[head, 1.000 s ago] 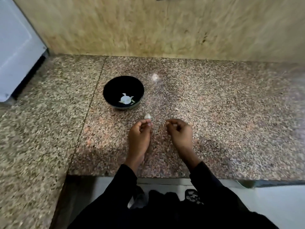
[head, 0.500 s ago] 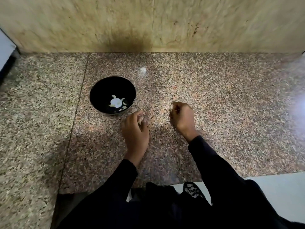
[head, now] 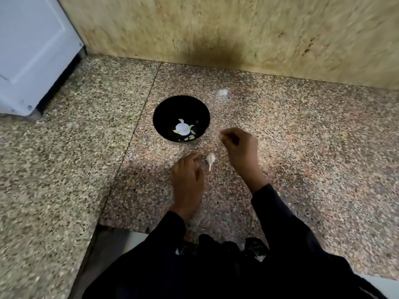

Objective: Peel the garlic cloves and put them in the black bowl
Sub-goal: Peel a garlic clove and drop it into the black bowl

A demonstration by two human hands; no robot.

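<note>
Between both hands on the tabletop (head: 302, 130) lies a garlic clove (head: 210, 159); left hand (head: 187, 182) loose, empty; right hand (head: 240, 149) pinches something unclear. Best pin it, then peel from the tip.

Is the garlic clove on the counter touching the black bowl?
Apart. The head view shows the garlic clove lying on the granite counter nearer the person than the black bowl, with a clear strip of bare speckled stone between them.

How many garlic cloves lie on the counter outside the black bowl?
1. The garlic clove lies on the granite counter between the left hand and the right hand, below the black bowl. The hands may hide others.
</note>
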